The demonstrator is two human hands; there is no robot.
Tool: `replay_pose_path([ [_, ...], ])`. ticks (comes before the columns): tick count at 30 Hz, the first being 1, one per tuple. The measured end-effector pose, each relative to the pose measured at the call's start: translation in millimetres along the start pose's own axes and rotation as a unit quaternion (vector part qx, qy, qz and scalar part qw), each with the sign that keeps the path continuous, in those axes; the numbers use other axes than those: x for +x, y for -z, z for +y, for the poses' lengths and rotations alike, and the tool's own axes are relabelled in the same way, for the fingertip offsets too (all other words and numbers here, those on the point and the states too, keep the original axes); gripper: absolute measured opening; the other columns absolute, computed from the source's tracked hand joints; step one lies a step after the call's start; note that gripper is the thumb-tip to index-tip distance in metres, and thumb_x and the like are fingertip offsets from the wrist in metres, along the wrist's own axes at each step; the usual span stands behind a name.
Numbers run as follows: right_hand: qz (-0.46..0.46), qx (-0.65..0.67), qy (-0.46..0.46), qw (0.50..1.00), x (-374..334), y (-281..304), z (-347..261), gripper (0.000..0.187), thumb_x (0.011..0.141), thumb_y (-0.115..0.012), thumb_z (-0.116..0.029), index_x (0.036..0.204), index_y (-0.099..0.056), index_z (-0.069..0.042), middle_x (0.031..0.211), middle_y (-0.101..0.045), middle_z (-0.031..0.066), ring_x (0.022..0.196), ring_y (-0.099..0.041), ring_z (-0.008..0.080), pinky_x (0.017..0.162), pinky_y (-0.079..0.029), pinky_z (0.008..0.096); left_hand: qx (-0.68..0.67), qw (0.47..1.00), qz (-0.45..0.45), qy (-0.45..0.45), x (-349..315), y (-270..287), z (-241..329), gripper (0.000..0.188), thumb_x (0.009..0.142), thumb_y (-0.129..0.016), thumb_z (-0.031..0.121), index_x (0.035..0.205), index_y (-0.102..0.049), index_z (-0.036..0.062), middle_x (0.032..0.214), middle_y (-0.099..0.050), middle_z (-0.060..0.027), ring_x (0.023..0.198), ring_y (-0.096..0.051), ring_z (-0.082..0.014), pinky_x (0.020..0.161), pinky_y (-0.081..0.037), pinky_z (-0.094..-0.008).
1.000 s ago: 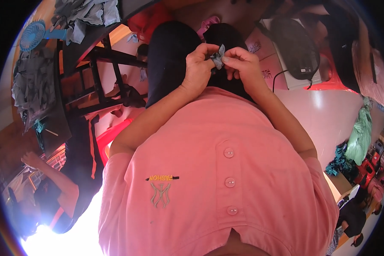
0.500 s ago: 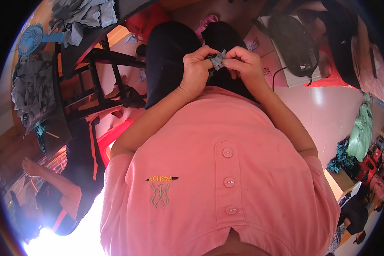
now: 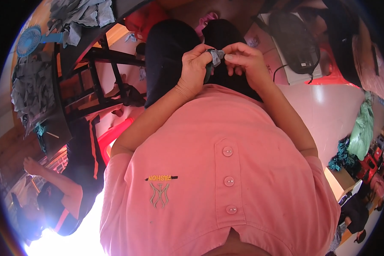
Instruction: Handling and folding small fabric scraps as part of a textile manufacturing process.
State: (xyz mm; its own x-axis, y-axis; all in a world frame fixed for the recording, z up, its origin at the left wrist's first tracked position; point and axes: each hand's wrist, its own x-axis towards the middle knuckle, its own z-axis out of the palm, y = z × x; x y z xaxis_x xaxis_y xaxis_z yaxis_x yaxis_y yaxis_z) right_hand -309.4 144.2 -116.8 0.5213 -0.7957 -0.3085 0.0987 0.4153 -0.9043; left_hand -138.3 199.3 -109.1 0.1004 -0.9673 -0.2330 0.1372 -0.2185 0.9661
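Above my lap, my left hand (image 3: 195, 64) is closed around a small, crumpled piece of grey cloth (image 3: 216, 57), its thumb and forefinger pressing on it. A strip of dark green shows just below those fingers. My right hand (image 3: 246, 63) pinches the cloth's right edge between thumb and forefinger. The other fingers of that hand curl loosely beneath. Exactly how the cloth is folded is too small to make out.
On the dark table at the left lie heaps of grey cloth pieces (image 3: 32, 87) and a blue fan (image 3: 29, 40). A black stool frame (image 3: 100, 81) stands beside it. A black backpack (image 3: 294, 45) is at the right. Another person's arm (image 3: 51, 175) shows lower left.
The grey cloth looks more bunched, with less of it spread between my hands. My right fingers have shifted slightly up and right.
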Motion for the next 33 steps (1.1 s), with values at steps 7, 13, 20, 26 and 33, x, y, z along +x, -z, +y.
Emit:
replay_pose_path([
  [7, 0.048, -0.051, 0.112, 0.991, 0.5, -3.0, 11.6, 0.008, 0.081, -0.067, -0.007, 0.086, -0.063, -0.003, 0.072, -0.062, 0.0006, 0.057, -0.053, 0.0065, 0.050, -0.036, 0.0195, 0.008, 0.999, -0.032, 0.003, 1.2, -6.3, -5.6, 0.020, 0.086, -0.052, 0.004, 0.102, -0.062, -0.0017, 0.080, -0.061, -0.0049, 0.062, -0.054, -0.0090, 0.056, -0.045, -0.0224],
  [13, 0.099, -0.136, 0.202, 0.965, -1.8, -6.4, 11.7, 0.005, 0.080, -0.067, -0.005, 0.080, -0.062, -0.002, 0.071, -0.062, 0.0004, 0.058, -0.052, 0.0045, 0.050, -0.040, 0.0203, 0.071, 0.994, -0.051, -0.060, -1.8, -9.0, 0.5, 0.017, 0.083, -0.054, 0.002, 0.098, -0.063, -0.0008, 0.074, -0.059, -0.0020, 0.063, -0.052, -0.0061, 0.054, -0.045, -0.0211],
  [20, 0.044, -0.050, 0.079, 0.995, -5.7, -10.7, -2.3, 0.008, 0.083, -0.065, -0.010, 0.083, -0.064, -0.001, 0.068, -0.061, 0.0007, 0.053, -0.052, 0.0055, 0.048, -0.039, 0.0205, 0.056, 0.996, -0.011, -0.067, 1.0, -3.3, -7.2, 0.015, 0.081, -0.055, -0.001, 0.093, -0.064, -0.0006, 0.078, -0.059, -0.0032, 0.069, -0.053, -0.0078, 0.060, -0.044, -0.0231],
  [26, 0.078, -0.141, 0.157, 0.974, -1.5, -8.2, 6.9, 0.008, 0.085, -0.063, -0.011, 0.086, -0.064, -0.003, 0.070, -0.061, -0.0004, 0.056, -0.051, 0.0055, 0.048, -0.034, 0.0193, 0.091, 0.985, -0.028, -0.142, 1.0, -4.8, -8.9, 0.020, 0.079, -0.055, -0.007, 0.096, -0.065, -0.0011, 0.082, -0.056, -0.0034, 0.076, -0.053, -0.0105, 0.066, -0.045, -0.0238],
  [33, 0.030, 0.059, 0.045, 0.997, 3.7, -7.6, 9.2, 0.010, 0.085, -0.066, -0.013, 0.087, -0.061, -0.003, 0.071, -0.063, 0.0038, 0.053, -0.057, 0.0108, 0.046, -0.037, 0.0195, 0.040, 0.995, -0.014, -0.092, -0.6, -5.1, -3.7, 0.022, 0.079, -0.056, -0.007, 0.097, -0.068, -0.0004, 0.083, -0.060, -0.0024, 0.071, -0.056, -0.0079, 0.060, -0.046, -0.0221],
])
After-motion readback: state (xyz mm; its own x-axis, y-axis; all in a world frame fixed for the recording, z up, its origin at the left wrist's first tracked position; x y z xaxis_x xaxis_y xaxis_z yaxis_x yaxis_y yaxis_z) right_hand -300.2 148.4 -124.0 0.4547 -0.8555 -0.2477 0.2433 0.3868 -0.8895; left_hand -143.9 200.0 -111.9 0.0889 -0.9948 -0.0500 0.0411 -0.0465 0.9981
